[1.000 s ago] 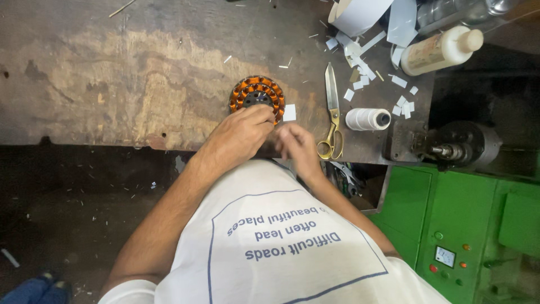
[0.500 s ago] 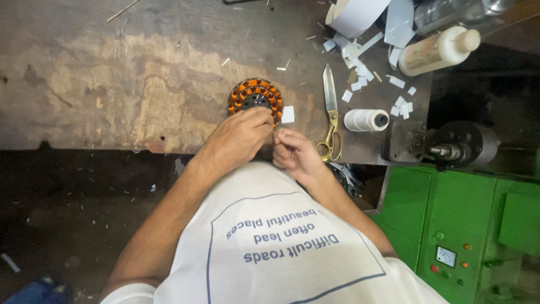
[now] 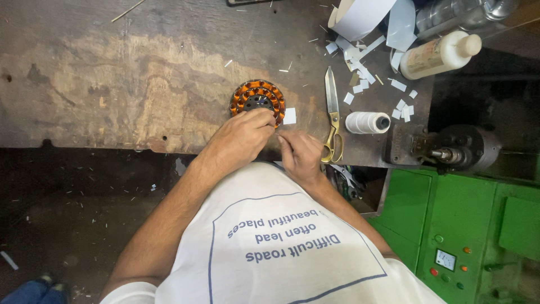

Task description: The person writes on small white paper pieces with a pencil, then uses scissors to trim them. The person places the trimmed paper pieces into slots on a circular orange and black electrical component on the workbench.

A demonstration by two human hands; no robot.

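A round stator with orange copper windings (image 3: pixel 256 95) lies on the worn workbench (image 3: pixel 124 84). My left hand (image 3: pixel 242 138) rests on its near edge, fingers curled over the windings. Just to the right, my right hand (image 3: pixel 301 155) has its fingertips pinched together beside the stator; what they pinch is too small to tell. A small white paper square (image 3: pixel 289 116) lies next to the stator, just above my right hand.
Gold-handled scissors (image 3: pixel 332 115) and a spool of white thread (image 3: pixel 367 122) lie right of my hands. White paper scraps (image 3: pixel 360 73), a paper roll (image 3: pixel 360 17) and a cream bottle (image 3: pixel 439 53) sit at the back right. A green machine (image 3: pixel 461 236) stands beside the bench.
My right hand has shifted slightly left toward the stator and my left hand, fingertips closing together. The left hand stays on the stator's edge.
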